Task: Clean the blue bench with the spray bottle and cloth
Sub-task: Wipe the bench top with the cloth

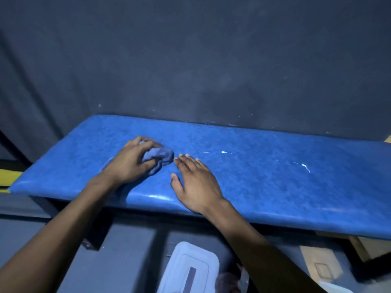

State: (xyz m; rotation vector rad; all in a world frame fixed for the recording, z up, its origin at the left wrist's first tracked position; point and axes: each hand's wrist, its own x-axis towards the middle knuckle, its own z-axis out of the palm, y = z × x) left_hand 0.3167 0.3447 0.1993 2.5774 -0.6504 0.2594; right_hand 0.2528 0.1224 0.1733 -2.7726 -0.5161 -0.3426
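A long blue padded bench point(264, 180) runs across the view against a dark wall. My left hand point(130, 161) presses a crumpled blue cloth point(161, 156) onto the bench's left part, fingers curled over it. My right hand point(194, 182) rests flat on the bench just right of the cloth, fingers spread, holding nothing. Thin white streaks point(304, 166) and a small white mark point(223, 152) lie on the bench surface to the right of my hands. No spray bottle is in view.
A pale plastic container with a lid point(190, 269) sits on the grey floor below the bench's front edge. Wooden boards point(319, 263) show under the bench at the right. A yellow bar point(8, 176) sticks out at the far left.
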